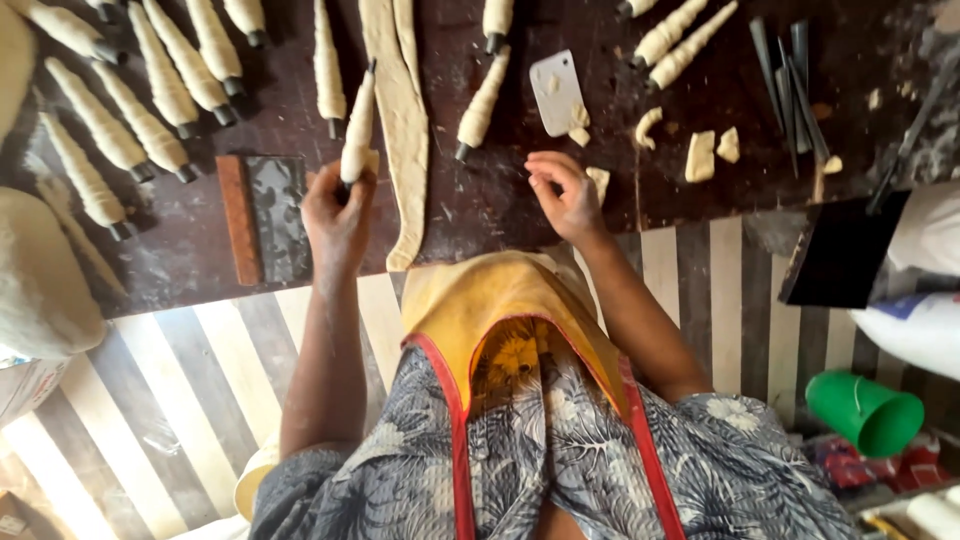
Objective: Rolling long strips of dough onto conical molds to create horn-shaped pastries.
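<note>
Wrapped cones, upper left: about nine dough-wound cones [150, 125] lie in rows on the dark bench [500, 200].
Left hand [338, 212]: clamped on one wrapped cone [357, 130], held upright, centre-left.
Dough strip [405, 130]: one long band just beside that hand.
Scraper [556, 92]: one, upper centre.
Right hand [565, 195]: fingers curled together, pinching at something too small to tell.
Dough scraps [700, 155]: about four, right of centre.
Bare cones [785, 80]: one dark bundle, upper right.
</note>
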